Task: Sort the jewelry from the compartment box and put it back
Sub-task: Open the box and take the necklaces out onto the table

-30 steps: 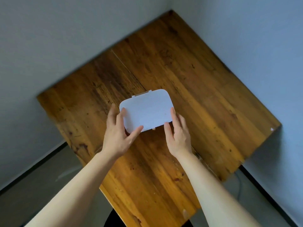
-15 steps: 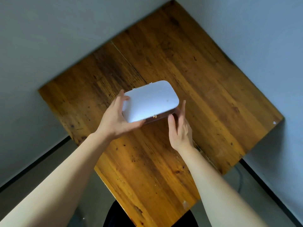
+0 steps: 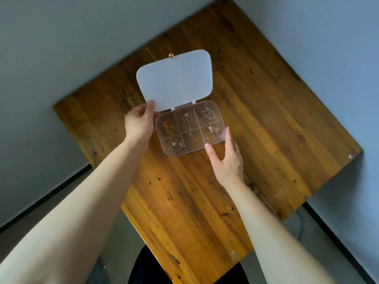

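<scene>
Compartment box [image 3: 190,130] open on the desk [image 3: 266,103] — light, brittle plastic; tiny tangly jewelry [image 3: 185,117]. Left hand [image 3: 139,125] pinching the lid [image 3: 174,83], right hand [image 3: 226,156] fingers [image 3: 228,134] spread, bracing the box's edge.

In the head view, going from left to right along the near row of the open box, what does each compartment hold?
Silver pieces with a pale heart → a single small ring → a cluster of small pale and gold pieces. The right hand touches the box at this last end.
</scene>
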